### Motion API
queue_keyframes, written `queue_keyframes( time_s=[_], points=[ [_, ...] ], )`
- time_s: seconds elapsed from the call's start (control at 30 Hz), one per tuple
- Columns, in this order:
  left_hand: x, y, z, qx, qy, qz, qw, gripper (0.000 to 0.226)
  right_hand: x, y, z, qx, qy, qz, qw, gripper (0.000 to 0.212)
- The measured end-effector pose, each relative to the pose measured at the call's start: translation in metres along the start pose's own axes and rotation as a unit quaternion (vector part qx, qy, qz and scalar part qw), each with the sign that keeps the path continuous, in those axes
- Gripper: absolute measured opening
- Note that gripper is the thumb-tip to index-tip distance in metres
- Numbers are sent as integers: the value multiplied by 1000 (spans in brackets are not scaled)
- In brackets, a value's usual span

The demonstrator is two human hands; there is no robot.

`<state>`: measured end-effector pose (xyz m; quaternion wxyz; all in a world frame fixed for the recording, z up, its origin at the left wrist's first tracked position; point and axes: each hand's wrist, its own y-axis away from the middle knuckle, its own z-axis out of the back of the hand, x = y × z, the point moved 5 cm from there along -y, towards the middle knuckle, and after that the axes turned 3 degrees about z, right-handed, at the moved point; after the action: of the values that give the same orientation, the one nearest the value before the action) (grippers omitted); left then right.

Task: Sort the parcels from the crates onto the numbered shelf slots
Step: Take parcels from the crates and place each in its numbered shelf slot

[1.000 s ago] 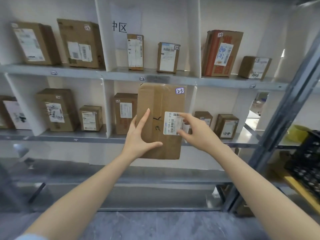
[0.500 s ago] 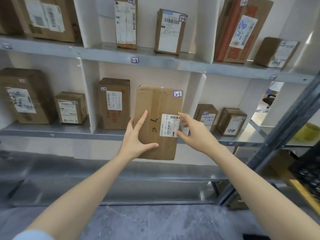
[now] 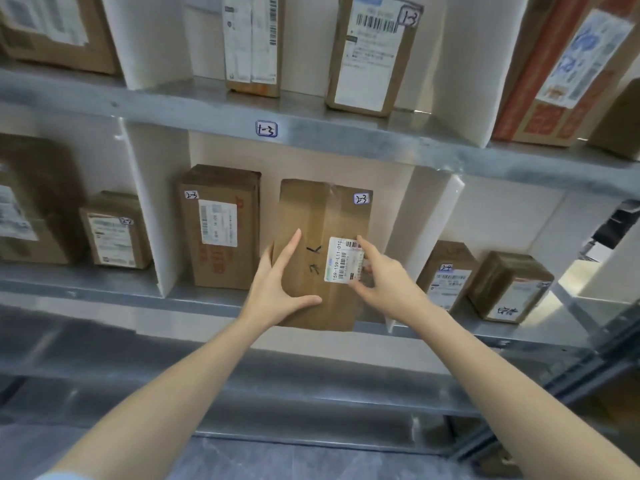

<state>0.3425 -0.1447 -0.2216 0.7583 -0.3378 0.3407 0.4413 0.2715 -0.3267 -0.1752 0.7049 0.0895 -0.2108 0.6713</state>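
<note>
1. Dead centre, the parcel [image 3: 311, 216] is up on end, a tall brown box held in front of the middle shelf [image 3: 104, 289]. Its lower edge overlaps the shelf's front lip.
2. Left hand [image 3: 277, 285] is at the parcel's 8 o'clock. The fingers are straight and pressed along the left edge, and the thumb is spread wide across the lower front face.
3. Right hand [image 3: 384, 282] is at the parcel's 4 o'clock, pinching the right edge. The forefinger points up the side, the thumb sits at the lower corner of the white barcode label [image 3: 341, 259], and the other fingers are curled behind.
4. At the parcel's 1 o'clock corner is a small handwritten tag [image 3: 361, 198] reading 2-3.
5. At 9 o'clock stands a neighbour box [image 3: 221, 226], also marked 2-3, just beside the parcel and inside the same bay.
6. That bay is closed off by a white divider [image 3: 152, 209] at 9 o'clock and another white panel [image 3: 429, 220] at 3 o'clock.
7. Straight up at 12 o'clock, the upper shelf edge carries a slot tag [image 3: 266, 129] reading 1-3.
8. Beyond the left divider at 9 o'clock is a small box [image 3: 116, 233] marked 2-2.
9. Past the right panel at 3 o'clock are two squat boxes [image 3: 446, 275], side by side.
</note>
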Motion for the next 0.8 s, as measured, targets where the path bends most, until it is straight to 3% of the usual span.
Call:
queue_keyframes(
  time_s=[0.4,0.8],
  points=[
    [28,-80,-32,137,-93,-48,985,114,-37,-57,-11,-26,8,-13,1000,70],
    [45,-108,-47,67,-200,-92,973,136,-63,-67,-46,40,-7,-40,998,86]
  ],
)
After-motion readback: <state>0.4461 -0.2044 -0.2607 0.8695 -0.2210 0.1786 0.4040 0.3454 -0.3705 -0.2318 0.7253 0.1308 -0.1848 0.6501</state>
